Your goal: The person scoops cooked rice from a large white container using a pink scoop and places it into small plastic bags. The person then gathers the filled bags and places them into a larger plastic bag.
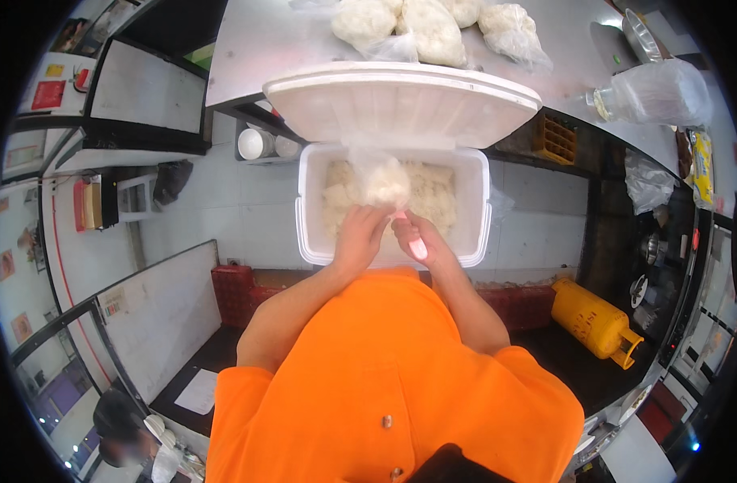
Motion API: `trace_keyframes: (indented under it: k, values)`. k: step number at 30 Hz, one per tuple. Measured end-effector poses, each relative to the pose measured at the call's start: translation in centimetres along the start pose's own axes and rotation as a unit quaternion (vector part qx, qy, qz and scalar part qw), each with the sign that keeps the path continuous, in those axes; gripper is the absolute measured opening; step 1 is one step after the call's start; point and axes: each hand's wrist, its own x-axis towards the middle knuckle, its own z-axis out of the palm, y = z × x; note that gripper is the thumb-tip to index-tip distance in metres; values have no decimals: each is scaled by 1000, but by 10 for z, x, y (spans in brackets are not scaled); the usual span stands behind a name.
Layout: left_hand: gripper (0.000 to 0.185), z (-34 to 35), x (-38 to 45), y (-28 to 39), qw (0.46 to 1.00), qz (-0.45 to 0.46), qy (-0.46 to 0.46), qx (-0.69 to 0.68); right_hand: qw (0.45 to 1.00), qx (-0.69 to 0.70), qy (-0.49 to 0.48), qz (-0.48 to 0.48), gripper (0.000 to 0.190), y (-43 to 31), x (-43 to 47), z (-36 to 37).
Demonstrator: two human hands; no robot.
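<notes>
A white cooler box (484, 181) stands before me with its lid (405, 99) tipped back. Cooked rice (435, 187) covers the inside. Over the rice is a clear plastic bag (388, 181) holding a rounded clump of rice. My left hand (361, 234) pinches the near edge of this bag. In my right hand (418, 232) is the pink handle of a utensil (417, 247); its working end is hidden at the bag, so I cannot tell its kind. Both hands are close together above the box's near side.
Several filled rice bags (432, 30) lie on the steel table (254, 54) behind the lid. A plastic-covered container (661, 93) rests at its right. A yellow gas cylinder (598, 323) lies at lower right. White bowls (257, 143) sit on a shelf. At lower left is another person (121, 428).
</notes>
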Motion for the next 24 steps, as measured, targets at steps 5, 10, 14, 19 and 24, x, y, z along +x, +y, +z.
trace_keyframes:
  k: [5,10,14,19,24]
  values:
    - [11,33,-14,-33,998,-7,14,-67,959,-110,137,-221,24,16,23,-1]
    - [15,59,-14,-68,970,-193,6,-149,685,-610,-3,-397,12,-8,41,-53]
    - [14,73,-14,-67,958,-197,-1,-206,564,-743,133,-333,11,12,24,-25]
    - [15,55,1,-84,974,-186,73,-110,798,-506,129,-302,23,12,1,-32]
    - [18,28,9,-84,958,-245,95,-116,843,-490,173,-139,43,-17,-55,32]
